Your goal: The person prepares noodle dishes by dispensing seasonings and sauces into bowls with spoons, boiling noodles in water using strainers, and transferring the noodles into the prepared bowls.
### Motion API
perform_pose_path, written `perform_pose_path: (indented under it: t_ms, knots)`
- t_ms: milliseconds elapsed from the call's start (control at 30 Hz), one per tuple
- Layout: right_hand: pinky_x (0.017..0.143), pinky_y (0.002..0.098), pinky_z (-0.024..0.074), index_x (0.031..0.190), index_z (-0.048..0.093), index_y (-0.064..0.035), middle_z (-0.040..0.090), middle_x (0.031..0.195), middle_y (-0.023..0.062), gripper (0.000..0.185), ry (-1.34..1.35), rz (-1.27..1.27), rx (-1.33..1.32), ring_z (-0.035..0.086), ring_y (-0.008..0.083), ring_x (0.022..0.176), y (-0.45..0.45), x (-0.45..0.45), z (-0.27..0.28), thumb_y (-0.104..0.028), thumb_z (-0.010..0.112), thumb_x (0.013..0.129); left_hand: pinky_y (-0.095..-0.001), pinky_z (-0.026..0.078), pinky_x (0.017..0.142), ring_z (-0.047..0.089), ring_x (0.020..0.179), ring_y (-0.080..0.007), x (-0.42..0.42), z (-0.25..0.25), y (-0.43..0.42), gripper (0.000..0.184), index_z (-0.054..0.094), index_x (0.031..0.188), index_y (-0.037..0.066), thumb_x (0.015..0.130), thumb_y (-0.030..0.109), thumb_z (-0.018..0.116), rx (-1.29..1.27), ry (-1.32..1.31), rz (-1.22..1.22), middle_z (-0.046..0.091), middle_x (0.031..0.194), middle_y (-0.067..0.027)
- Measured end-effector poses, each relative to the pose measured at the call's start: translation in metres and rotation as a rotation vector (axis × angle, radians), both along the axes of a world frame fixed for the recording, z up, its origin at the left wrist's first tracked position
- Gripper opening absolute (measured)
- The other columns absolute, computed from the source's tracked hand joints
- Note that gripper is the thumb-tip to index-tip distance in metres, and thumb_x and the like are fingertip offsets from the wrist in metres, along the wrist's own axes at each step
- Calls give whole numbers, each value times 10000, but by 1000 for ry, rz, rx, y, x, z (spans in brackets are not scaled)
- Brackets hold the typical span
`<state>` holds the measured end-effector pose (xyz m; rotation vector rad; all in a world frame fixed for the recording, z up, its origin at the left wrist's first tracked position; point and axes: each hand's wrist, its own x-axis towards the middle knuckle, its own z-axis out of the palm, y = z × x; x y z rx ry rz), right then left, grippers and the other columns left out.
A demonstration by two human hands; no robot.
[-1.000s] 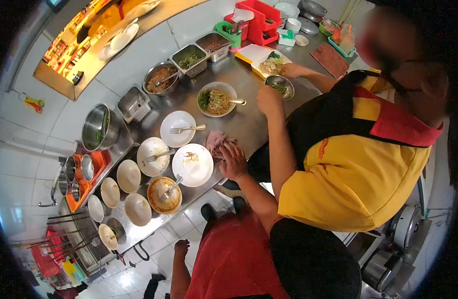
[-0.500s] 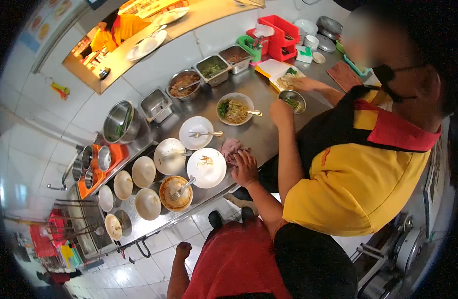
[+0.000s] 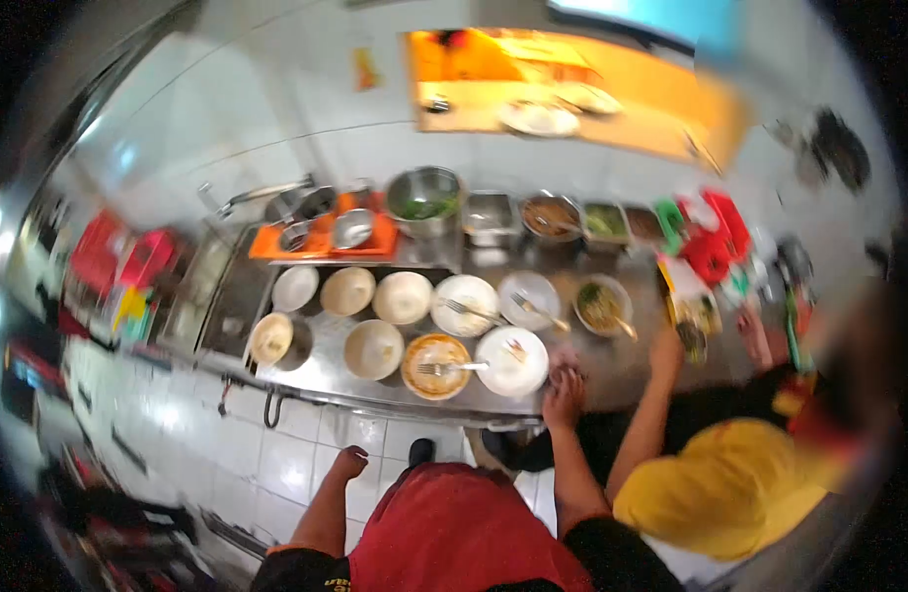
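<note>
My right hand (image 3: 565,397) rests on a crumpled pinkish cloth (image 3: 564,361) at the counter's front edge, its fingers curled over it. Just left of that hand is a white plate (image 3: 513,362) with brown sauce streaks. A sauce-stained bowl (image 3: 437,383) with a fork in it stands beside the plate. My left hand (image 3: 351,462) hangs over the floor in front of the counter, closed in a loose fist and touching nothing.
Several used bowls (image 3: 373,349) line the steel counter. Behind them are an orange tray (image 3: 320,243) with metal pots and a steel pot of greens (image 3: 424,202). At right, a co-worker's hand (image 3: 666,352) is by a noodle bowl (image 3: 604,306) and a small metal bowl.
My view has swung left and levelled, so the counter now runs across it and the co-worker sits at the right edge. My right hand stays on the cloth; my left stays low.
</note>
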<state>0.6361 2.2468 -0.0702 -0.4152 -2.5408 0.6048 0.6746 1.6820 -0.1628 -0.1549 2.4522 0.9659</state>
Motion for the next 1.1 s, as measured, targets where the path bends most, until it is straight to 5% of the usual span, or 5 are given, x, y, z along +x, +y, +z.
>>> perform_pose_path:
  t_ms: [400,667,867,1000,1100]
  knots:
    - [1056,467,324,1298,413,7,411,1347,245,503,-13,109,-41,414,414,1239,-42,70,6,-76,575,829,-395,528,696,668,781,-315,69,-71,-122,247,693,856,67,698,256,681,-70,-26,383,690,841,-162]
    - [644,399,543,956,623,13,670,861,143,373,-1170,231,-634,659,286,661,-57,206,-129,-321,682,799,-403,523,673,641,745,-292,129,-92,-251,169,670,875,127,721,191,701,-241,228,-248,688,830,-65]
    - [540,375,531,771,655,-19,664,740,106,313,-1207,144,-586,625,218,528,-115,228,-175,-330,666,803,-414,511,739,639,848,-265,182,-116,-316,234,669,877,162,653,177,737,-393,244,-336,686,896,-38]
    - [794,436,522,863,718,-60,688,915,141,270,-1001,930,689,660,304,888,-161,182,-151,-280,567,821,-404,524,750,646,873,-270,201,-78,-326,196,673,810,148,622,143,727,-501,-77,-545,690,892,-35]
    - [742,447,512,777,673,-11,645,862,230,231,-1033,556,163,635,376,836,-224,150,-81,-227,593,768,-386,537,729,658,861,-262,212,-96,-342,187,681,787,134,605,127,723,-484,48,-480,693,876,-67]
